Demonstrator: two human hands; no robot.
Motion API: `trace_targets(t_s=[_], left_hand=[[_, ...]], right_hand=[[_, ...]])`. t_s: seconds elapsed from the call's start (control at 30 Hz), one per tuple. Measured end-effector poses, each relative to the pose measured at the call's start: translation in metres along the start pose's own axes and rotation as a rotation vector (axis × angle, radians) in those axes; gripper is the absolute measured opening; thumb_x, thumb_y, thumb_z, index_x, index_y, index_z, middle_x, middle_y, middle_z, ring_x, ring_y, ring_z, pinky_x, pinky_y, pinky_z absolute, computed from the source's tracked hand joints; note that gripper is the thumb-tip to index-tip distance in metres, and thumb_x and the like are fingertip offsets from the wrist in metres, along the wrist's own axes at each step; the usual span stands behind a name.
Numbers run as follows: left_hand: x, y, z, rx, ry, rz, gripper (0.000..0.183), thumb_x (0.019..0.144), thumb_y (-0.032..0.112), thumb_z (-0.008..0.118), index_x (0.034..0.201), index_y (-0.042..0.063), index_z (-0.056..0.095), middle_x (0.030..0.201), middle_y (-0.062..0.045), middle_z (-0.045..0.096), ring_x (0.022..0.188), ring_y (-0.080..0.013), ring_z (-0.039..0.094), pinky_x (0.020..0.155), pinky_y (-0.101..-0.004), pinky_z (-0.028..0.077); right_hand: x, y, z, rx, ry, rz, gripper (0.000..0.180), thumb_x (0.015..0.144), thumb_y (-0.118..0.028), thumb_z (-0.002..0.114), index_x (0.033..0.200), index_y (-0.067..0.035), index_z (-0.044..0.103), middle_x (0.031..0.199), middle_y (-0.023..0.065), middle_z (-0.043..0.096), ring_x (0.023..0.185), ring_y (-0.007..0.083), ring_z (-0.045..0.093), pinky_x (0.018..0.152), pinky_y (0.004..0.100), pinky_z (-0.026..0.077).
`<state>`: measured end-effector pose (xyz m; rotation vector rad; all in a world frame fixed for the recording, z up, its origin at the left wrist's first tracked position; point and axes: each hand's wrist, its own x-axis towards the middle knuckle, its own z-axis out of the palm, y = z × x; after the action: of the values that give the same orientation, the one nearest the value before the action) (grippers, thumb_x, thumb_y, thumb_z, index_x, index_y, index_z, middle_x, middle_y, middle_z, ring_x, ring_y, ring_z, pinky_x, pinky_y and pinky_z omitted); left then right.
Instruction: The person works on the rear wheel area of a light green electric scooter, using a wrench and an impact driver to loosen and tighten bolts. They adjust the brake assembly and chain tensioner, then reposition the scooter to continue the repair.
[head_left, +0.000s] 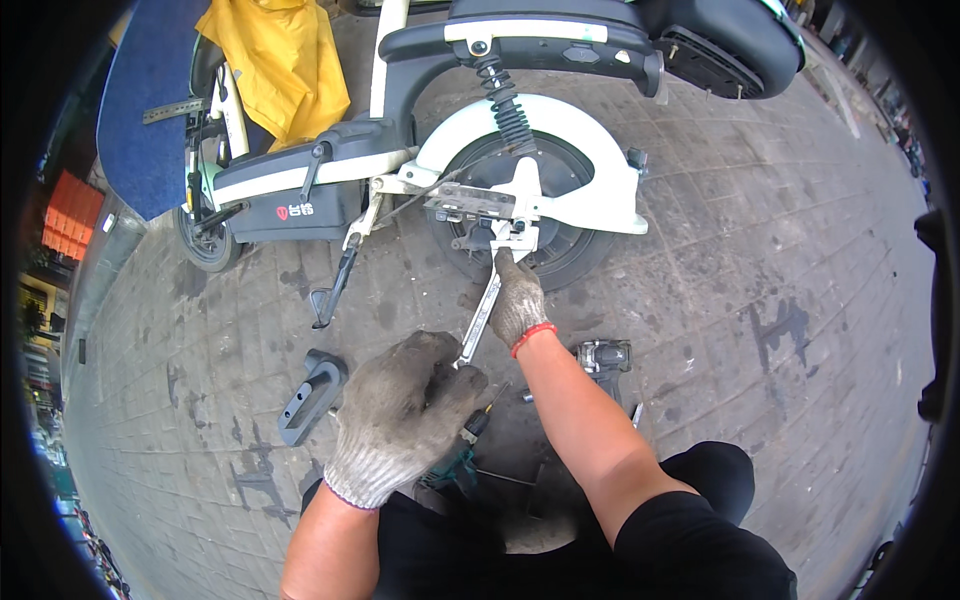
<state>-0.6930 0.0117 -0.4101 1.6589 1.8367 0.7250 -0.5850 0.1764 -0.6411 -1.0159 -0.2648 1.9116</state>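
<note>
A long silver wrench (481, 319) slants down from the axle area of an electric scooter's rear wheel (570, 247). Grey work gloves cover both hands. My left hand (405, 409) is closed at the wrench's lower end, its thumb and forefinger on either side of the tip. Higher up, my right hand (519, 296) grips the wrench near its head, thumb pointing up against a white bracket (525, 234) beside the wheel. The wrench's jaw and whatever it meets are hard to make out. A white rear fender (600, 150) arches over the wheel.
A black shock absorber (506, 105) rises above the wheel; the kickstand (337, 289) reaches the paving. A grey plastic part (315, 397) lies left of my hand. A power drill (604, 356) and a screwdriver (480, 420) lie near my knees. Yellow cloth (281, 67) drapes the scooter's front.
</note>
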Motion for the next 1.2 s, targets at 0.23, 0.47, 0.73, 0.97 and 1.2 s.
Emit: trace_targets(t_s=[0.23, 0.47, 0.73, 0.97, 1.2], left_hand=[[-0.006, 0.004, 0.002, 0.011, -0.043, -0.055, 0.027, 0.095, 0.016, 0.080, 0.115, -0.002, 0.074, 0.090, -0.013, 0.072, 0.078, -0.0203, 0.069, 0.074, -0.0357, 0.055], [-0.006, -0.001, 0.006, 0.012, -0.033, -0.016, 0.026, 0.095, 0.013, 0.080, 0.115, -0.003, 0.074, 0.091, -0.012, 0.074, 0.079, -0.0179, 0.069, 0.075, -0.0342, 0.056], [-0.006, 0.007, 0.008, 0.018, -0.057, -0.050, 0.028, 0.095, 0.014, 0.081, 0.115, -0.004, 0.074, 0.093, -0.013, 0.075, 0.081, -0.0178, 0.071, 0.077, -0.0335, 0.057], [-0.008, 0.007, 0.005, 0.029, -0.035, 0.008, 0.028, 0.094, 0.014, 0.081, 0.115, -0.005, 0.074, 0.098, -0.015, 0.076, 0.087, -0.0210, 0.074, 0.080, -0.0352, 0.058], [-0.006, 0.008, 0.009, -0.002, -0.036, -0.053, 0.029, 0.094, 0.015, 0.082, 0.115, -0.005, 0.075, 0.100, -0.016, 0.077, 0.088, -0.0222, 0.076, 0.081, -0.0358, 0.058]], right_hand=[[0.022, 0.017, 0.015, 0.213, -0.027, -0.017, 0.042, 0.111, -0.046, 0.063, 0.125, -0.006, 0.064, 0.102, 0.0068, 0.061, 0.093, 0.0268, 0.064, 0.085, 0.0533, 0.068], [0.004, -0.004, 0.004, 0.064, -0.009, 0.081, 0.044, 0.116, -0.039, 0.057, 0.145, -0.006, 0.055, 0.125, 0.0164, 0.065, 0.113, 0.0351, 0.069, 0.096, 0.0629, 0.064], [-0.004, -0.006, 0.014, 0.166, -0.014, 0.092, 0.052, 0.113, -0.046, 0.059, 0.144, -0.004, 0.056, 0.129, 0.0163, 0.064, 0.116, 0.0381, 0.068, 0.097, 0.0662, 0.061], [-0.016, -0.117, -0.020, -1.379, 0.067, -0.084, 0.051, 0.109, -0.041, 0.060, 0.116, 0.007, 0.074, 0.106, 0.0305, 0.077, 0.088, 0.0402, 0.078, 0.081, 0.0472, 0.063], [-0.028, -0.138, -0.022, -1.337, 0.035, -0.049, 0.055, 0.107, -0.044, 0.064, 0.116, 0.010, 0.072, 0.090, 0.0228, 0.075, 0.073, 0.0336, 0.078, 0.059, 0.0456, 0.064]])
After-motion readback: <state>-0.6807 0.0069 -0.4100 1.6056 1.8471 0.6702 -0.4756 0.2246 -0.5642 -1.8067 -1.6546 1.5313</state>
